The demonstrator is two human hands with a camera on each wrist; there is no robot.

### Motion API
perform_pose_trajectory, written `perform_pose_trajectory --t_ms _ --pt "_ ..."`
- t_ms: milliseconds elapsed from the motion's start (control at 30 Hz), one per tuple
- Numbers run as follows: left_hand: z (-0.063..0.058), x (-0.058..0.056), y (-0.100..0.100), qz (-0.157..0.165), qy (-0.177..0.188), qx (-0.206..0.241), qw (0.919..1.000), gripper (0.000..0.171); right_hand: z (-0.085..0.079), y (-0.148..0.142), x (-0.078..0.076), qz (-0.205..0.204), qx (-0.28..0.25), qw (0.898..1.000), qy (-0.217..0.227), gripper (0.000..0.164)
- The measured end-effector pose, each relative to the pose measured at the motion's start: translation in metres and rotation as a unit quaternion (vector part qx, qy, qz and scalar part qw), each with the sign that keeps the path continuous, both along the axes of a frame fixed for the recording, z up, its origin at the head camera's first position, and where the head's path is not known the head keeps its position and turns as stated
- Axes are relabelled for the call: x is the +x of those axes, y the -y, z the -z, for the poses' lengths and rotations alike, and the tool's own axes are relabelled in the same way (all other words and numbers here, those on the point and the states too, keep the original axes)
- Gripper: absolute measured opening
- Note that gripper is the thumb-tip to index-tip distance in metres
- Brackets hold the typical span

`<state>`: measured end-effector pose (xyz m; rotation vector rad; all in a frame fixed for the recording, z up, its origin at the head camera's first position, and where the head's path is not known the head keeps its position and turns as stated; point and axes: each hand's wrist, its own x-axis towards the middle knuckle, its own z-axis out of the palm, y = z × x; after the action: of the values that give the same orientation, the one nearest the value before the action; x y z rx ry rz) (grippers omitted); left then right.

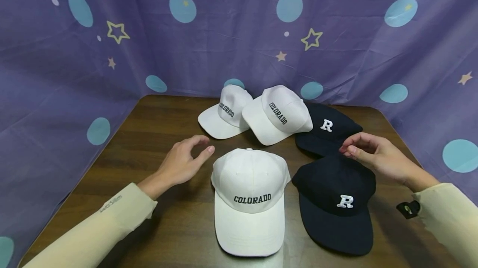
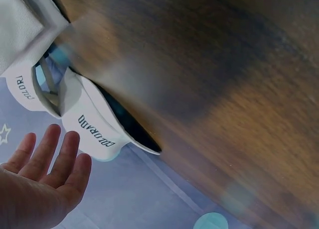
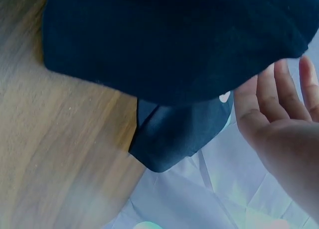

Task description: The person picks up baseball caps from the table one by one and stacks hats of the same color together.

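A white baseball cap (image 1: 249,181) lettered COLORADO sits at the front middle of the table, brim toward me. Left of its crown hovers my left hand (image 1: 183,160), fingers loosely bent and holding nothing. Beside that cap lies a black baseball cap (image 1: 336,193) with a white R, its brim also facing me. My right hand (image 1: 377,156) is at the back of this black cap, thumb and fingers relaxed with a gap between them. Whether its fingertips touch the cloth I cannot tell. In the right wrist view, the black cap (image 3: 164,45) covers part of the fingers.
Farther back stand two white COLORADO caps, one on the left (image 1: 228,112) and one in the middle (image 1: 280,114), overlapping. Another black R cap (image 1: 325,129) lies behind the front black one. The brown wooden table (image 1: 123,152) ends at a purple patterned curtain (image 1: 231,44).
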<state>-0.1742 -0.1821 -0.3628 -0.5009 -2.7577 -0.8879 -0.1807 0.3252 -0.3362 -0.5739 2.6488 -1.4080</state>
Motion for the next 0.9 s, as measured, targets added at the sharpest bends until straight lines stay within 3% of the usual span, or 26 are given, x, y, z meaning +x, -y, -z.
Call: perform_pose_trajectory --t_ms 133,300,533,900 --pt "-0.002 0.000 -0.001 0.001 -0.001 0.003 1.0000 0.051 -0.002 -0.004 -0.005 0.018 0.002 1.000 -0.023 0.021" --pt "-0.003 0.001 -0.001 0.001 0.001 0.003 1.0000 0.051 -0.005 -0.009 -0.015 0.064 0.050 0.995 -0.062 0.025" --pt "-0.005 0.006 0.002 -0.004 -0.013 0.007 0.9999 0.049 -0.008 -0.012 -0.028 0.122 0.105 0.984 -0.078 0.034" --pt "-0.014 0.013 -0.008 0.021 -0.072 0.006 0.9972 0.051 -0.009 -0.014 -0.044 0.137 0.143 0.977 -0.077 0.047"
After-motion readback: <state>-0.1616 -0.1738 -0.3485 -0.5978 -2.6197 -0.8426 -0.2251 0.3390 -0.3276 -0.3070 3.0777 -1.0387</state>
